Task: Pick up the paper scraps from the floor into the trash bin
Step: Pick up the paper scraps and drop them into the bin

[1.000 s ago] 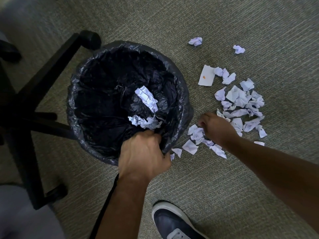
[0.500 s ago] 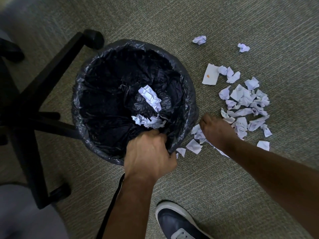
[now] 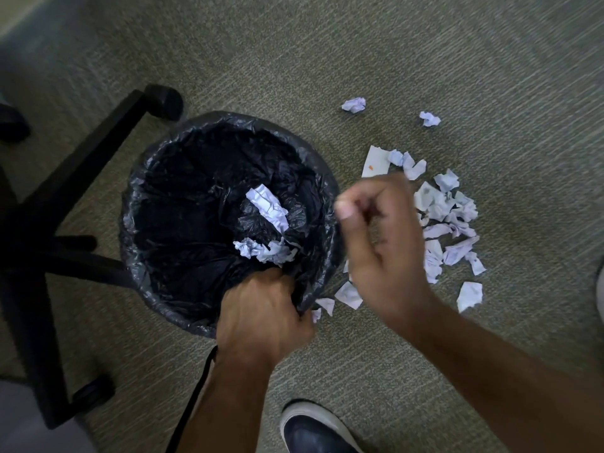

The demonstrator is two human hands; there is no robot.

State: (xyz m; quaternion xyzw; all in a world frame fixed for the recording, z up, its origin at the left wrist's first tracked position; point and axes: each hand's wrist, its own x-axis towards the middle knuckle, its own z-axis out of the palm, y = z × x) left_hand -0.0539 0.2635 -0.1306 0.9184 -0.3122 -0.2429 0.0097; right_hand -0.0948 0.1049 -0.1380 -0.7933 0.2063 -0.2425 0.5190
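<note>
Office, likely: short-pile grey-green carpet (image 3: pixel 425 60), black swivel-chair base (image 3: pixel 81 178) on casters, bag-lined bin (image 3: pixel 157 178).

A single head-worn wide-angle camera looks steeply down at the carpeted floor (image 3: pixel 457 60), close above the lined trash bin (image 3: pixel 157 289). Both forearms reach in from the bottom edge, a shoe (image 3: pixel 313 433) showing directly beneath.

White crumpled paper scraps (image 3: pixel 447 223), one flat piece flecked orange (image 3: pixel 376 161), lie on grey-green ribbed carpet (image 3: pixel 457 60) beside a glossy black bin liner (image 3: pixel 183 204).
</note>
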